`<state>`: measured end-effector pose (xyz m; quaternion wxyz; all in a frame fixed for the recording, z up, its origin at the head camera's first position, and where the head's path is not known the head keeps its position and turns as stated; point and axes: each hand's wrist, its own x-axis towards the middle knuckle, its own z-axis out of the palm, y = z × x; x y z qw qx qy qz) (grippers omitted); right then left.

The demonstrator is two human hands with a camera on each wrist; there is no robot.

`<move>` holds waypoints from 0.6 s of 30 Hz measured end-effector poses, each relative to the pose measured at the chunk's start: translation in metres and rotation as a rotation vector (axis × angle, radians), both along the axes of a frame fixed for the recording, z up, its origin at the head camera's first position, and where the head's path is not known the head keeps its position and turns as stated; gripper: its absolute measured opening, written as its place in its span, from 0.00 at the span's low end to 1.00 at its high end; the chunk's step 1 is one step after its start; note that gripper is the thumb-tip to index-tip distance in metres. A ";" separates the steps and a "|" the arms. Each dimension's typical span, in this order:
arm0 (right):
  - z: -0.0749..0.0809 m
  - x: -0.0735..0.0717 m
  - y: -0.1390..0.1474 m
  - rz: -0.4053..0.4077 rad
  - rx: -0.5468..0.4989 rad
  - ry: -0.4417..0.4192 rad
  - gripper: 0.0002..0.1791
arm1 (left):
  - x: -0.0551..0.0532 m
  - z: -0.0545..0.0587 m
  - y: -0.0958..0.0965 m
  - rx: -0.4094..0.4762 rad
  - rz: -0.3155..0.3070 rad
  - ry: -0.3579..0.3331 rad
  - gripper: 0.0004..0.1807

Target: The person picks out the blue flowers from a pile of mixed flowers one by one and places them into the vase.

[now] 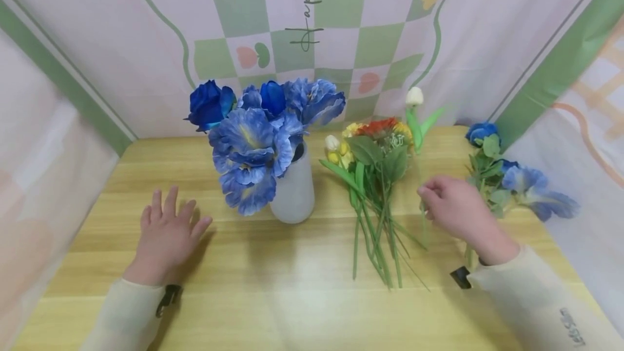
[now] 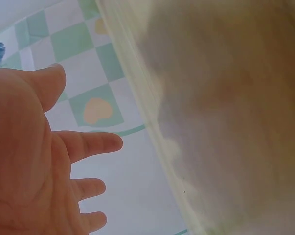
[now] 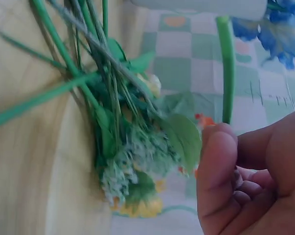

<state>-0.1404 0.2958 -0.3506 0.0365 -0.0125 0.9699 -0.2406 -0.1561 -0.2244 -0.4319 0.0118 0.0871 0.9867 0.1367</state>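
In the head view my right hand (image 1: pixel 455 213) pinches the thin green stem of a white tulip (image 1: pixel 414 96), whose bloom stands up toward the back cloth. The right wrist view shows the cut end of that stem (image 3: pixel 227 68) sticking out past my thumb and finger. Over the left part of the table, my left hand (image 1: pixel 168 237) is spread with its fingers straight and holds nothing. A pale grey vase (image 1: pixel 294 194) stands upright between the hands, filled with blue flowers (image 1: pixel 248 140), large ruffled blooms and a rose among them.
Right of the vase lies a loose bunch of mixed flowers (image 1: pixel 382 169), stems toward me. More blue flowers (image 1: pixel 526 180) lie at the table's right edge, beyond my right hand. A checked cloth (image 1: pixel 336 10) hangs behind the wooden table (image 1: pixel 244 307).
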 end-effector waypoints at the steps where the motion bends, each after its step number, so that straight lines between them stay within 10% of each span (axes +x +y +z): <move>1: -0.002 -0.002 -0.003 0.013 0.008 -0.008 0.20 | 0.000 0.000 0.000 -0.002 -0.001 0.002 0.41; 18: -0.044 -0.025 -0.003 0.261 0.212 -0.129 0.11 | 0.001 0.001 0.000 -0.004 -0.012 -0.009 0.41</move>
